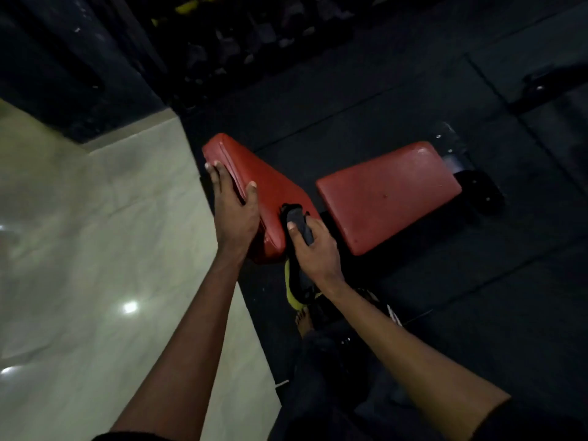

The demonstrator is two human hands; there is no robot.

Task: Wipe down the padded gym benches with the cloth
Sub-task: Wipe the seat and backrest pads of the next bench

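Pale glossy tile floor [79, 233] at L w/ bright light glints; dark rubber mat floor [477, 313] covers centre & R, seams running across it. Top centre, in deep shadow: dim row of what look like dumbbells [241, 43] w/ a yellow bit [187, 7] above. Yellow-and-black item [292, 296] lies on the mat nr bottom centre, too dark to ID.

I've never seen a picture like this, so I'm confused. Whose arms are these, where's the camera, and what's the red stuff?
The camera sits on a person's head and looks down, so you see their own arms. The red things are gym bench cushions: a nearer pad and a farther pad over a dark floor. The left hand rests on the nearer pad's edge. The right hand grips a dark cloth against that pad to wipe it.
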